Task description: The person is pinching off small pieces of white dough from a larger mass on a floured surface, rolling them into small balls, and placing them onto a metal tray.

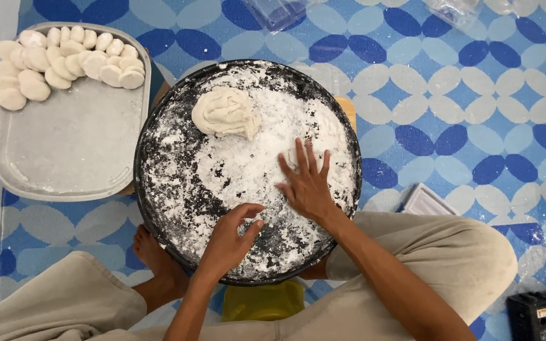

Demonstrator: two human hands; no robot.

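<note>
On a blue patterned mat, flour (241, 170) is being spread across the round black tray (153, 126) by the flat, splayed right hand (308, 186), left hand (229, 240) pinching flour, dough lump (224, 113) untouched at the far side, likely needing pinching off next.

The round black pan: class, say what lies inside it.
The round black pan holds scattered white flour and a dough lump. The right hand lies flat, covering whatever is beneath it.

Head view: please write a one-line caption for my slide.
Right hand flat on floured round black tray, left hand pinching, dough lump beside.
</note>
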